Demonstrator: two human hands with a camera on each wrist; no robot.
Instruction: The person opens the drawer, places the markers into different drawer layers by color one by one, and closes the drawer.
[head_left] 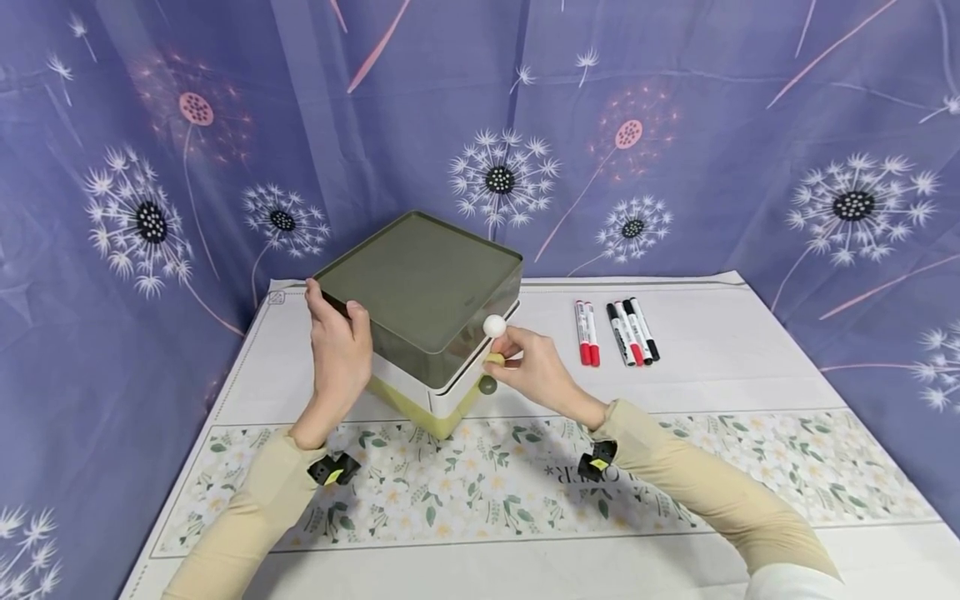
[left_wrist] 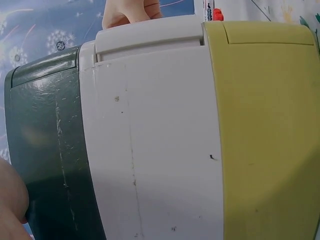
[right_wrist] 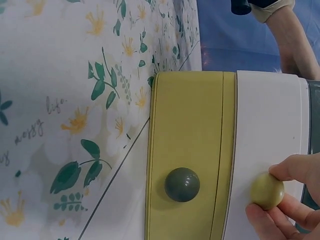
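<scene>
Three tiers, dark green, white and yellow from top to bottom, make up the drawer box (head_left: 420, 283), which is toward 11 o'clock on the tabletop (head_left: 705, 358); what its drawers contain cannot be seen. At its 8 o'clock side, the left hand (head_left: 339, 354) lies with fingers extended against the dark green tier. At 4 o'clock, the right hand (head_left: 542, 371) pinches the white drawer's yellow knob (right_wrist: 267, 191) between thumb and fingers. Markers (head_left: 620, 335) lie at 3 o'clock.

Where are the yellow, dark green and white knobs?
Yellow knob (right_wrist: 267, 191): right wrist view, middle of its rounded surface.
Dark green knob (right_wrist: 182, 184): right wrist view, centre of its rounded front.
White knob (head_left: 494, 326): head view, middle of its ball.
</scene>
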